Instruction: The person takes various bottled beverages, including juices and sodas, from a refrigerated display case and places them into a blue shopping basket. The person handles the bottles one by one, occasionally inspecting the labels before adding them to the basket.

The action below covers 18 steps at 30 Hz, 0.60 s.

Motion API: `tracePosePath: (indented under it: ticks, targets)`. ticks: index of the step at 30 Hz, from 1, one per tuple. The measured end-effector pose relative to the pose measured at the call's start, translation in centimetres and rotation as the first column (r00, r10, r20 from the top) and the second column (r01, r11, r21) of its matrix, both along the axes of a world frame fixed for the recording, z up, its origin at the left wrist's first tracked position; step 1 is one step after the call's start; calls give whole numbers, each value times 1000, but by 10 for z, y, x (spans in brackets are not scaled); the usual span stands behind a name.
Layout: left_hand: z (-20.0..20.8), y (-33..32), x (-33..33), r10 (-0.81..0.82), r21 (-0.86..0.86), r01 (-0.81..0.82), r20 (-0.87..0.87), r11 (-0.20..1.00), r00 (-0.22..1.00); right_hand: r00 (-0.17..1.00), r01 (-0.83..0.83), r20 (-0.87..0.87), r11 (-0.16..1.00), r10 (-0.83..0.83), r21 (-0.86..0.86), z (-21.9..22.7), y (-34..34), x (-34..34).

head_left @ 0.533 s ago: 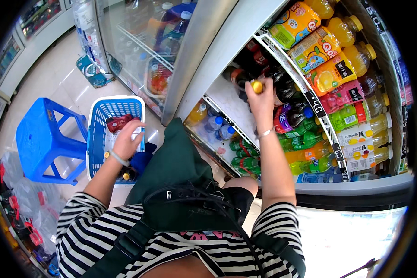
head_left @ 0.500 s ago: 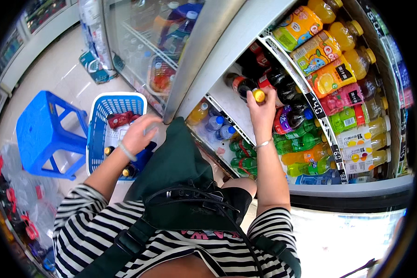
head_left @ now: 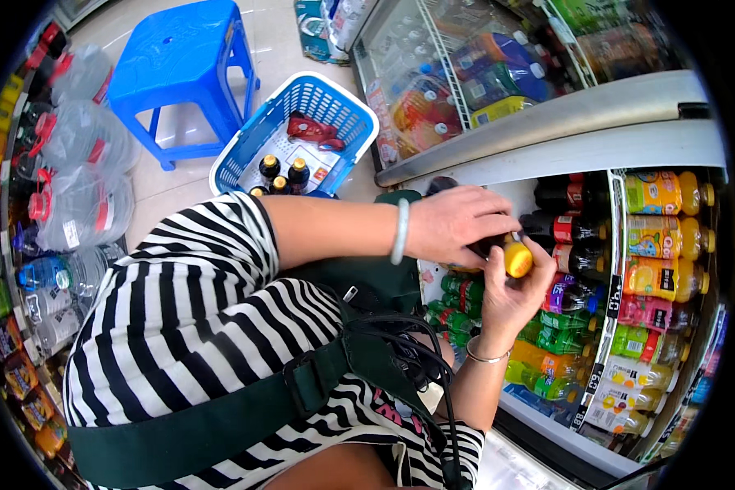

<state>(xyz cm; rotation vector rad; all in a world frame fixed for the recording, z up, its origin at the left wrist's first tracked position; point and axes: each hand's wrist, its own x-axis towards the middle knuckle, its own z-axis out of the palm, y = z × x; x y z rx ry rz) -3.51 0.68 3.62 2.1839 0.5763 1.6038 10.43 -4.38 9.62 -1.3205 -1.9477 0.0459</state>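
In front of the cooler shelf, my two hands meet on one dark bottle with a yellow cap (head_left: 518,260). Thumb and fingers of my right hand (head_left: 510,298) are closed around its capped end. My left hand (head_left: 457,224) reaches across from the left and curls over the dark body, most of which it hides. Below my left forearm stands a blue and white basket (head_left: 353,104). Several dark bottles with yellow caps (head_left: 298,175) are upright inside it, beside a dark red item (head_left: 309,128) of a kind I cannot make out.
A blue plastic stool (head_left: 171,61) is left of the basket. Large clear jugs (head_left: 86,139) with red handles line the far left. A sliding glass door's metal frame (head_left: 547,135) crosses the cooler, whose shelves hold juice bottles (head_left: 653,233) and green soda bottles (head_left: 555,335).
My left hand has left the basket area and come across to the bottle in my right hand. The view has turned, so the basket and stool sit higher and further right.
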Motion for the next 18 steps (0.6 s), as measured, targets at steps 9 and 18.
tracePosePath:
  ticks: [9, 18]
  targets:
    - [-65, 43, -129, 355, -418, -396, -174, 818, 918, 979, -166, 55, 922, 198, -350, -29, 21, -15]
    - [-220, 95, -210, 518, -721, -557, -318, 412, 794, 998, 36, 59, 786, 1, -617, -91, 4, 26]
